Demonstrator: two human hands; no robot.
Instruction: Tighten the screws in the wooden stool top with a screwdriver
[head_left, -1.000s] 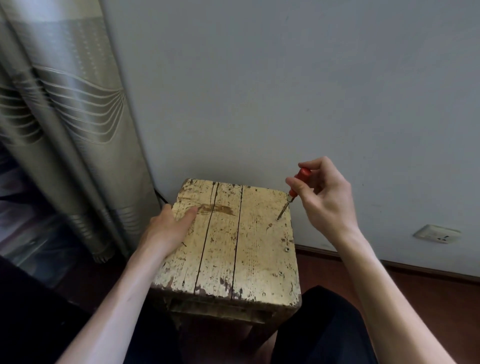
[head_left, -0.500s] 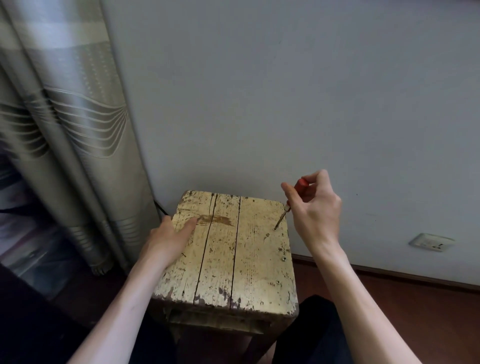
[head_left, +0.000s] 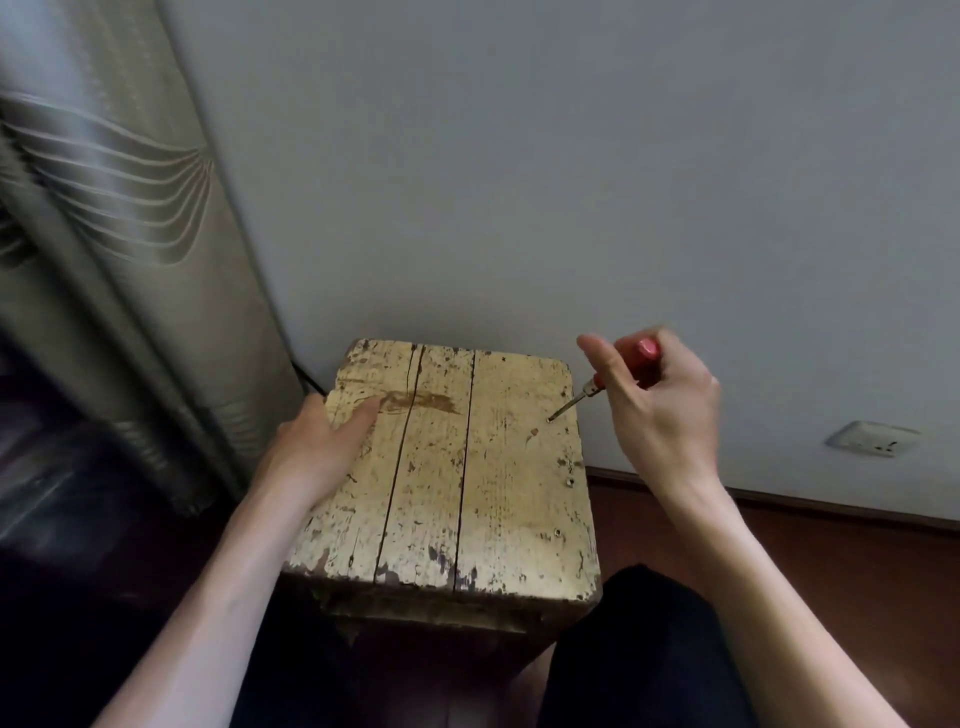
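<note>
Wall (head_left: 571, 182) seemingly touching stool top (head_left: 498, 467).

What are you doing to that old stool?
A person is fixing the wooden stool top. The right hand holds a red-handled screwdriver, tilted, with its tip set down near the far right edge of the top, seemingly on a screw there. The left hand rests flat on the left side to steady the stool. Two more screws show along the right edge, nearer the person.
</note>
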